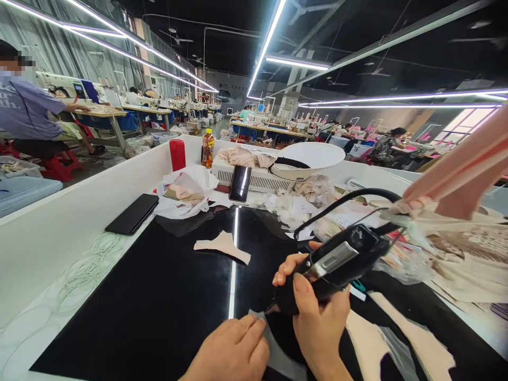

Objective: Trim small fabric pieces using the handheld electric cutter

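My right hand (317, 312) is wrapped round a black handheld power tool (333, 259), whose narrow tip points down and left. Under that tip, my left hand (234, 349) presses its fingertips on the end of a greyish translucent piece (278, 349), its fingers close together. Both rest over a glossy black surface (159, 296). A cable and a hanging pink cloth strip (456, 164) meet at the tool's back end. Farther off on the black surface lies a small beige cut piece (224, 246). To the right of my right hand are more beige pieces (367, 341).
A dark flat device (133, 214) and coiled pale loops (87, 272) lie at left. Behind stand a phone (240, 183), a red container (177, 155), a bottle (207, 148) and a white bag (186, 190). Fabric piles (472, 238) sit at right. A person (29, 111) sits at far left.
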Demonstrator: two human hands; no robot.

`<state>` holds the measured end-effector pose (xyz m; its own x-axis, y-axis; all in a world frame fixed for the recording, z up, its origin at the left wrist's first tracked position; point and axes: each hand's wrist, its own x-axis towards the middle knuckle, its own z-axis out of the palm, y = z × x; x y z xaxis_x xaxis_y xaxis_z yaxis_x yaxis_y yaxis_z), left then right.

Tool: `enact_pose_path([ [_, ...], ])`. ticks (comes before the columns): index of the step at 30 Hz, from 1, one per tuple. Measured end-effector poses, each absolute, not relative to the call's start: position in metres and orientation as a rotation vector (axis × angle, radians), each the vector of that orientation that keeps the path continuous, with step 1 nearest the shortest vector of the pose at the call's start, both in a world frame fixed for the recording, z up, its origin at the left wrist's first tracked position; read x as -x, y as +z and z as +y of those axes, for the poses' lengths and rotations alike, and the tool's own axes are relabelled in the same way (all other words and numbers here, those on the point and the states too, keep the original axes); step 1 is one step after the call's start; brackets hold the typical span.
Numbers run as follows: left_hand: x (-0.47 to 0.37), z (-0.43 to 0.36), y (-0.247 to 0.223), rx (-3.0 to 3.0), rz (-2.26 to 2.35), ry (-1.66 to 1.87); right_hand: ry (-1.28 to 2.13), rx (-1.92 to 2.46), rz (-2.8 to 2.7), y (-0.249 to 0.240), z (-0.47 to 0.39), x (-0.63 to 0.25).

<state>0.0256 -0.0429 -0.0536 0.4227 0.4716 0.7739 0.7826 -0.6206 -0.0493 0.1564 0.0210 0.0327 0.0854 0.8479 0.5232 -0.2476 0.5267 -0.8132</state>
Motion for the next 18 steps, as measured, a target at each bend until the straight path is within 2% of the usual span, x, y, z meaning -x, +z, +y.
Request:
enact_pose_path([
  [7, -0.018, -0.044, -0.058, 2.363, -1.057, -0.914, 0.934, 0.58, -1.164, 0.034, 0.022, -0.156],
  [18, -0.021, -0.043, -0.045, 2.302, -1.058, -1.032, 0.864, 0.642, -1.189, 0.035, 0.021, -0.15],
])
